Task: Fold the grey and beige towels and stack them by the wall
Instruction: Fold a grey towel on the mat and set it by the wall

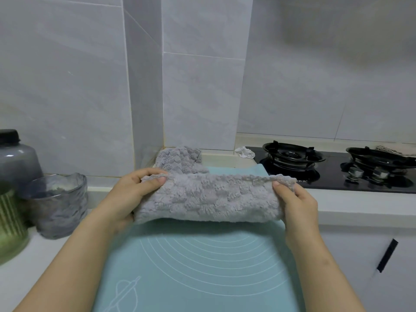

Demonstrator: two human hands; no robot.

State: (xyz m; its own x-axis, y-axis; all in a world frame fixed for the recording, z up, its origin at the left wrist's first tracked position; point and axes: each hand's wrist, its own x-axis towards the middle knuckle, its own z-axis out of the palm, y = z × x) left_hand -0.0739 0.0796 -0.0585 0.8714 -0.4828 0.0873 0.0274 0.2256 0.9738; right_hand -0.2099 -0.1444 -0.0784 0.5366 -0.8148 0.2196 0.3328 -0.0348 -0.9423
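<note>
Grey towel (pixel 207 197) in hands (pixel 128 194) (pixel 297 206), near glass bowl (pixel 60 206)

- Our left hand (pixel 126 199) and right hand (pixel 297 206) hold the grey towel (pixel 209 199) stretched above the teal mat (pixel 202 266). The mat's near half below it gives us broad room to move.
- Behind it, a second grey towel (pixel 180 159) lies at the foot of the wall column (pixel 144 86) and fills that corner.
- On our left, a glass bowl (pixel 60 206), a green ribbed container (pixel 11 221) and a dark lidded jar (pixel 15 158) crowd the bench (pixel 360 206), near our left forearm.
- On our right, the black hob (pixel 333 176) with its raised pan supports borders the mat; a pale strip of bench runs in front of it.
- A small white cloth (pixel 245 152) sits by the wall, between the second grey towel and the hob.
</note>
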